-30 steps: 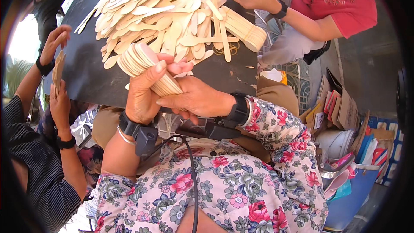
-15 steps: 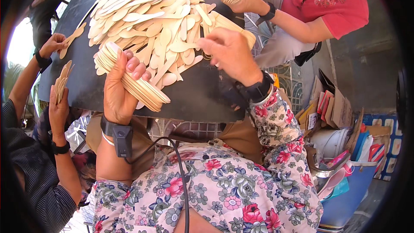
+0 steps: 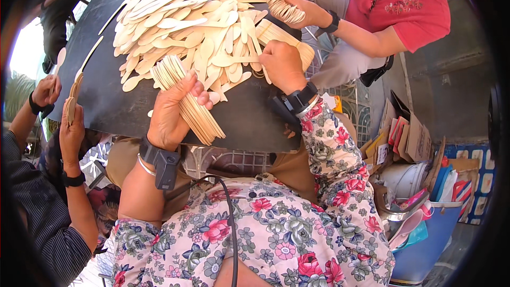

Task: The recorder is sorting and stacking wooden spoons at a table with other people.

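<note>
Spoon stack (image 3: 187, 101) in closed L grip (image 3: 171, 112)

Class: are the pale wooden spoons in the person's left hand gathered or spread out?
Gathered: the left hand grips the pale wooden spoons as one tight stack.

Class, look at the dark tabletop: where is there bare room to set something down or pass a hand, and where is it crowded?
Bare dark table shows along the left edge beside the spoon pile, and near the front edge between the left hand with its held stack and the right hand. The centre and far side are crowded with wooden spoons, and a co-worker's hands work there.
</note>
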{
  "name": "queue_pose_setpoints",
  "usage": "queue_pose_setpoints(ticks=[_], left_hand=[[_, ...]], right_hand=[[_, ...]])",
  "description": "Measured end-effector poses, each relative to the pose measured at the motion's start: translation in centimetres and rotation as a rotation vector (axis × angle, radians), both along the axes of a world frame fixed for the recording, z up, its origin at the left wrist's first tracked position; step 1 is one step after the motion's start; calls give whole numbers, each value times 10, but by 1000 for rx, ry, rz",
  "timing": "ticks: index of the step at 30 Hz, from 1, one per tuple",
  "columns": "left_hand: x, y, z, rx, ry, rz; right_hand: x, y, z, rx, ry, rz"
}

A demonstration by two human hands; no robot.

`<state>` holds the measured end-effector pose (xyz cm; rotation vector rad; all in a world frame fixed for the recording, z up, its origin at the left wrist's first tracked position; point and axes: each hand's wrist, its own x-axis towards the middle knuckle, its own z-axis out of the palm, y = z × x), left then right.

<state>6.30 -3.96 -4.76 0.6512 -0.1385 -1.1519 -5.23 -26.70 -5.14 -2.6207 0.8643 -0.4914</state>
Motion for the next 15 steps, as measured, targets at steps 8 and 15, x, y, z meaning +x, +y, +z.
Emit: queue_pose_setpoints(ticks=[8,15], left_hand=[[2,-2,0,96,-36,67],[-2,-2,5,125,-39,145]], right_hand=[[-9,46,43,831,-345,226],[-14,63,52,1178,-297,438]])
